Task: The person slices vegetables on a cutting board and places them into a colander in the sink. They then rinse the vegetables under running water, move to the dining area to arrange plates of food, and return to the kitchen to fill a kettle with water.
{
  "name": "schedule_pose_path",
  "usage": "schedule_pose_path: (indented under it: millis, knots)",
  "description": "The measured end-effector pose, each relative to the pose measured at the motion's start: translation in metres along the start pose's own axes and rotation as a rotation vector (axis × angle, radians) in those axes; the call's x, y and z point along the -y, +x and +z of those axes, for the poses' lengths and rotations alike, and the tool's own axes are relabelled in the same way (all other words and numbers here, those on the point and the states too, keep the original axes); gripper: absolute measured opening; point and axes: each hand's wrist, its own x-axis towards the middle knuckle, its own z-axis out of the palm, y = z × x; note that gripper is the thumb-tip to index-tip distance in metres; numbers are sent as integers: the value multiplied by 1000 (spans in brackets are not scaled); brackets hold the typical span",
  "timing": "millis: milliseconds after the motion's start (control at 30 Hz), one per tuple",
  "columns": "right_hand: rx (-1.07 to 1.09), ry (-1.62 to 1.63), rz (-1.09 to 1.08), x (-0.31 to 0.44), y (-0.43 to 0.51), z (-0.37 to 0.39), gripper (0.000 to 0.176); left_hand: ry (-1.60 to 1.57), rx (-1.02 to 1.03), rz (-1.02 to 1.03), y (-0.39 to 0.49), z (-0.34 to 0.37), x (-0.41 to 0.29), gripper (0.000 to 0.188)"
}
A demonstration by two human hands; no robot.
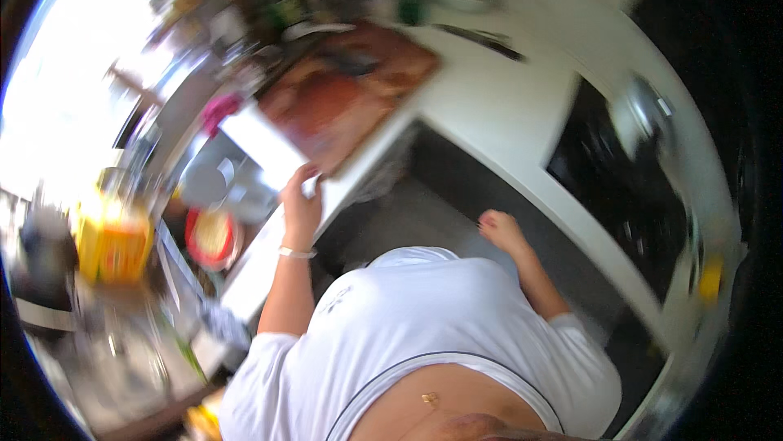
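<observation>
My left hand [301,208], with a pale band at the wrist, is at the front edge of the white counter [345,187]. Its thumb and forefinger are apart, beside the near corner of a reddish-brown cutting board [324,116]; blur hides whether they touch it. On the board's far part lies a dark, blurred object [352,63]. Over the dark floor, away from the counter, hangs my right hand [503,231]. Its fingers are curled in, and nothing shows in them.
Left of the board is a grey sink [251,193], with a red-rimmed container [211,236] near it. A yellow package [115,242] stands farther left. A dark-handled knife [480,41] lies beyond the board. At right, a shiny metal pan or lid [642,107] rests on the black hob [618,196].
</observation>
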Motion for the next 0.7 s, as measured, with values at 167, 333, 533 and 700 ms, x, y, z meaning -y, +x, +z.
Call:
schedule_pose_path:
  millis: [167,333,533,700]
  knots:
    - [124,117,-35,2,17,15,13,150,-157,-74,-44,-45,11,18]
    - [228,-39,-85,32,41,26,13,209,-256,-178,-73,-73,22,15]
    - [287,-260,-229,81,50,34,14,237,-366,-243,-97,-98,34,16]
    - [279,-374,-451,122,67,44,16,263,-424,-281,-107,-113,40,15]
